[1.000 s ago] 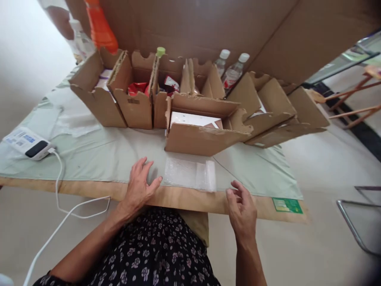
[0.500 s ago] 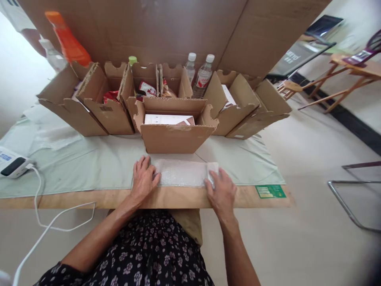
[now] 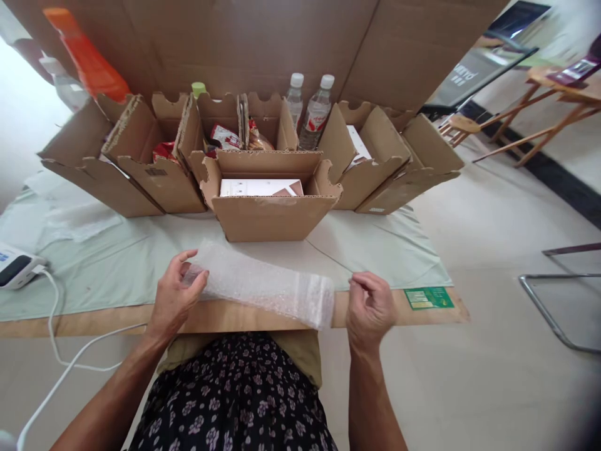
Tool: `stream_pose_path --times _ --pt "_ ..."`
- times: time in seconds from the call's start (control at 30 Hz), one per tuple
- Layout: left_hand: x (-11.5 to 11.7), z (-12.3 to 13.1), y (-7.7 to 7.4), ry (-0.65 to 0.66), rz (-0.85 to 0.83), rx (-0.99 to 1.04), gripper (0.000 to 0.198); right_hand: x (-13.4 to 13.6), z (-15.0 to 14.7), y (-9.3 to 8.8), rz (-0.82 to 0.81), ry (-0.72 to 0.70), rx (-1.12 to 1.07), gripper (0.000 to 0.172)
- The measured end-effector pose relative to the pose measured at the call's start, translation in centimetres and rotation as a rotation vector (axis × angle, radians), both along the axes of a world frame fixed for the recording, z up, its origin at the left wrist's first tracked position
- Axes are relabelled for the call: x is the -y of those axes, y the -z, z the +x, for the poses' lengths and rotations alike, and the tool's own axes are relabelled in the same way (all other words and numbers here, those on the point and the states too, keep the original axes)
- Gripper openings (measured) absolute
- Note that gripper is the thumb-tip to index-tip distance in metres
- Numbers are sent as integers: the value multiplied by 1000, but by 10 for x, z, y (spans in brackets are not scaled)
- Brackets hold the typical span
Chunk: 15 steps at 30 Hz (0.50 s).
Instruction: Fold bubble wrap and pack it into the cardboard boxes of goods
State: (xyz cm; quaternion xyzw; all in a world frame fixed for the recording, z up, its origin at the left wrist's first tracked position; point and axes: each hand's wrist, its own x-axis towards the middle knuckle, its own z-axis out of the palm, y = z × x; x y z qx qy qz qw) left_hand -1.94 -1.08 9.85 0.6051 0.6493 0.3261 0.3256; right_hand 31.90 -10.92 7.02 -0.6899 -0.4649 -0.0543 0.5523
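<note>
A strip of clear bubble wrap (image 3: 253, 282) lies slantwise across the front of the table, its right end folded over and overhanging the wooden edge. At its left end, my left hand (image 3: 176, 294) has the wrap between thumb and fingers. My right hand (image 3: 370, 307) is closed just beyond the right end of the wrap, apart from it. The fingers are curled in, and anything inside them is hidden. Behind the wrap stands a cardboard box (image 3: 272, 219) holding a white carton (image 3: 256, 187).
More open cardboard boxes (image 3: 141, 181) stand in a row behind, some with packets. Two clear bottles (image 3: 317, 116) and an orange bottle (image 3: 89, 56) rise at the back. A white device (image 3: 19, 266) with a cable sits at left. A green label (image 3: 428, 298) marks the right edge.
My left hand has moved left with the wrap, which now lies tilted, its right end nearer me. My right hand has come off the wrap, shifted right and closed.
</note>
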Motion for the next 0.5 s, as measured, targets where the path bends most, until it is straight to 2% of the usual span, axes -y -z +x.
stream_pose_path --times 0.1,0.2,0.27,0.33,0.4,0.43,0.5 --pt "-2 -16 12 -16 -55 -148 69 -2 1 12 -232 -131 87 25" --pt "-4 -24 22 -10 -94 -189 70 5 -1 26 -465 -204 80 40" --pt "-6 -26 25 8 -109 -165 64 10 -8 29 -549 -229 67 39" --pt "-7 -25 24 31 -125 -127 53 14 -17 25 -555 -291 25 29" --pt "-8 -26 18 51 -129 -79 42 15 -26 13 -493 -361 -97 23" --pt "-8 -27 14 54 -124 -56 37 16 -29 5 -450 -370 -168 21" --pt "-8 -33 5 37 -94 -38 30 14 -31 -11 -350 -303 -241 21"
